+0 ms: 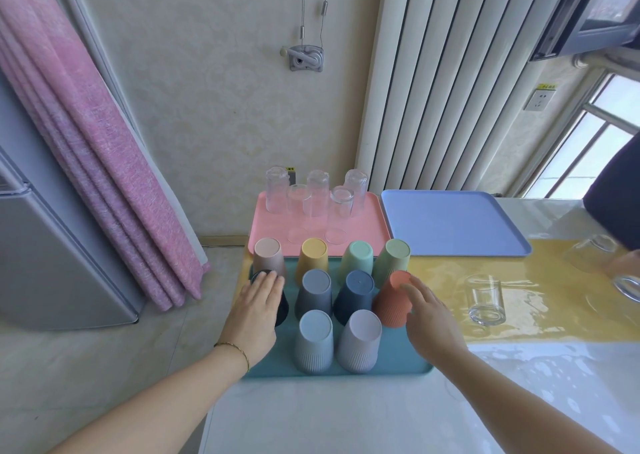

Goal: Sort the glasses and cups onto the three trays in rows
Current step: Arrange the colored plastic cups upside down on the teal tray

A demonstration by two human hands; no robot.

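Both forearms reach in from the bottom edge. My left hand lies with straight fingers over the upturned dark cup at the left of the middle row, resting rather than clasping. My right hand is relaxed too, its fingertips touching the orange cup at the other end of that row.

Ten coloured cups stand upside down in three rows on the teal tray. They look like light, stiff plastic, and the ribbed sides should give a sure hold round the wall.

Beyond, the pink tray carries five clear glasses, and the blue tray sits beside it. One loose glass waits on the yellow mat. It is probably smooth and breakable, best taken round the middle.
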